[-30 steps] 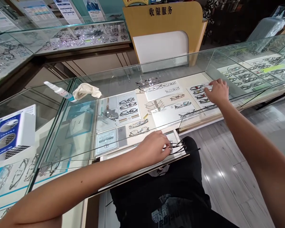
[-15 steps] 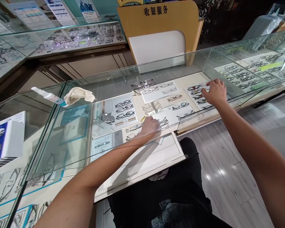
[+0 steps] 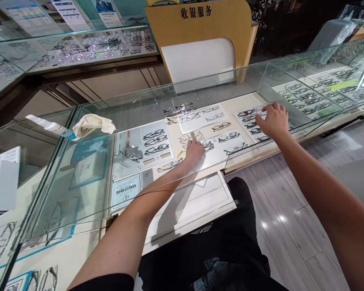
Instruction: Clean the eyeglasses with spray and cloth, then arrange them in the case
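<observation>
My left hand (image 3: 195, 153) is down inside the glass display case, low over the rows of eyeglasses. Its fingers are bunched and point downward; whatever they hold, if anything, is hidden. Just beyond the fingertips lies a pale-framed pair of eyeglasses (image 3: 185, 138), and a dark pair (image 3: 208, 146) sits right beside the knuckles. Another pair (image 3: 170, 165) lies left of the wrist. My right hand (image 3: 274, 119) rests near the case's glass top at the right, fingers spread and holding nothing. Below it, several dark eyeglasses (image 3: 248, 118) stand on a white display card.
A white drawer (image 3: 212, 194) is pulled out toward my lap. On the glass at left lie a spray bottle (image 3: 50, 127) and a cream cloth (image 3: 92, 124). A white box (image 3: 3, 186) stands further left. Behind the case is a wooden cashier counter (image 3: 197, 28).
My left hand has moved slightly farther into the case, toward the pale-framed eyeglasses. My right hand keeps its place on the right. The view has shifted a little.
</observation>
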`<state>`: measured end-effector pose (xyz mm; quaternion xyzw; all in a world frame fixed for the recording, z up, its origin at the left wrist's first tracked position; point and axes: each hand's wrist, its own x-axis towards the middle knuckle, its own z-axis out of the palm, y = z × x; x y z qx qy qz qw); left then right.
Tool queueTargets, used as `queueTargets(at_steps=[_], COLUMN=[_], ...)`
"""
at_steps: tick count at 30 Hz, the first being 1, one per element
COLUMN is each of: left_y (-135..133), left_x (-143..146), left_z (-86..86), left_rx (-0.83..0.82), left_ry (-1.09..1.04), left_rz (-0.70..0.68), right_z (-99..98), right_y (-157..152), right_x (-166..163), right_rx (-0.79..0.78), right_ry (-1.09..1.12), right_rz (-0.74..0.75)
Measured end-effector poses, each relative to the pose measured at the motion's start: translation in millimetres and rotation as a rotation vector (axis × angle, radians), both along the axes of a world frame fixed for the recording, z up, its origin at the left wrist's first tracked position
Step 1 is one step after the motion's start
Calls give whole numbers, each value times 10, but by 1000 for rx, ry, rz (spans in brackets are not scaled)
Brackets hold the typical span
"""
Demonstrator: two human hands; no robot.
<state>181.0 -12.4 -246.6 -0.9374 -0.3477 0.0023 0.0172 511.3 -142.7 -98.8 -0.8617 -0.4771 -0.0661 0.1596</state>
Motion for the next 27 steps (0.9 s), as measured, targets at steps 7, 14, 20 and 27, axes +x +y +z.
queueTargets(at_steps=[7, 14, 20, 27], left_y=[-1, -76, -237, -405], left_x=[28, -52, -91, -85], left_z=[-56, -66, -20, -56], left_rx=[2, 52, 58, 22], left_ry=[-25, -64, -69, -41], left_rz=[-15, -57, -110, -147], right_z=[-17, -24, -22, 17], right_y=[1, 4, 9, 7], right_x=[6, 27, 30, 20], right_rx=[-3, 1, -18, -29], right_ry=[-35, -38, -40, -3], right_rz=[0, -3, -5, -5])
